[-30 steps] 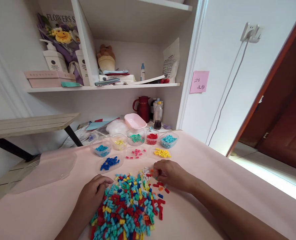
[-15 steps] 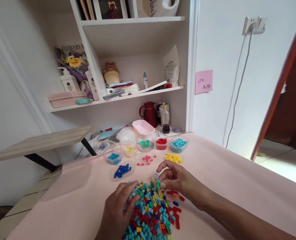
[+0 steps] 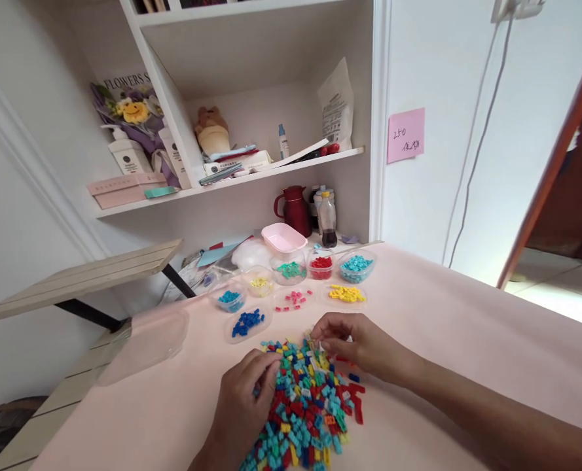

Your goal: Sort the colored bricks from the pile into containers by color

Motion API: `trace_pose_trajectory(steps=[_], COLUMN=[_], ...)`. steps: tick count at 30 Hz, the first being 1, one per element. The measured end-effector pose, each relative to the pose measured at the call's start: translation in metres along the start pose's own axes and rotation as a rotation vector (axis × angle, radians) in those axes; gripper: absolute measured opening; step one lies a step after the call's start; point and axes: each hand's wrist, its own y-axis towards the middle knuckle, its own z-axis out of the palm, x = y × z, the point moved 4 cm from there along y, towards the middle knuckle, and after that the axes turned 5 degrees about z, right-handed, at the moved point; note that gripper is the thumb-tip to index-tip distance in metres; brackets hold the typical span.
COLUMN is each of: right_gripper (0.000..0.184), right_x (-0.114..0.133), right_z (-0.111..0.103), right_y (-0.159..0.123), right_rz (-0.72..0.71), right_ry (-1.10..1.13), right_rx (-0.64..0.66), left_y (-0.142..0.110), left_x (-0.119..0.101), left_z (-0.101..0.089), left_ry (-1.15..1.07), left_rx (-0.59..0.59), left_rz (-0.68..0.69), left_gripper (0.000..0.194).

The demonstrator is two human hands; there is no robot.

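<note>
Our left hand [image 3: 249,396] and right hand [image 3: 362,343] curled at the brick pile [image 3: 305,409]; whether gripping, we couldn't tell. Tubs [image 3: 354,278] toward the bench [image 3: 457,320]'s far edge seemingly kept colours apart.

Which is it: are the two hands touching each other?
Apart: the head view shows colourful bricks in the gap between the left hand and right hand.

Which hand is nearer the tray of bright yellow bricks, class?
Right: the right hand is just in front of the tray; the left hand is farther off, to its left.
</note>
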Motion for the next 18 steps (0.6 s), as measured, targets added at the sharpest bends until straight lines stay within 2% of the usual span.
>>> trace_pose_trajectory(steps=[3,5,11,14,18], right_gripper=[0.013,0.013,0.016,0.018,0.012], right_x=[0.004,0.008,0.007,0.003,0.000], right_z=[-0.011,-0.013,0.011,0.017,0.018], right_y=[0.000,-0.001,-0.006,-0.006,-0.007], right_rz=[-0.087,-0.155,-0.294,-0.324,-0.336], right_ry=[-0.293,-0.402,-0.614,-0.699,-0.714], right_rx=[-0.040,-0.041,0.115,0.120,0.113], left_y=[-0.003,-0.004,-0.005,-0.006,-0.007], left_x=[0.006,0.010,0.012,0.012,0.012], left_z=[-0.003,-0.003,-0.002,-0.001,-0.001], left_ry=[0.034,0.044,0.064,0.068,0.078], left_rx=[-0.053,-0.075,-0.097,-0.095,-0.098], left_rz=[-0.085,-0.134,-0.142,-0.140,-0.134], left_gripper=[0.016,0.017,0.018,0.018,0.017])
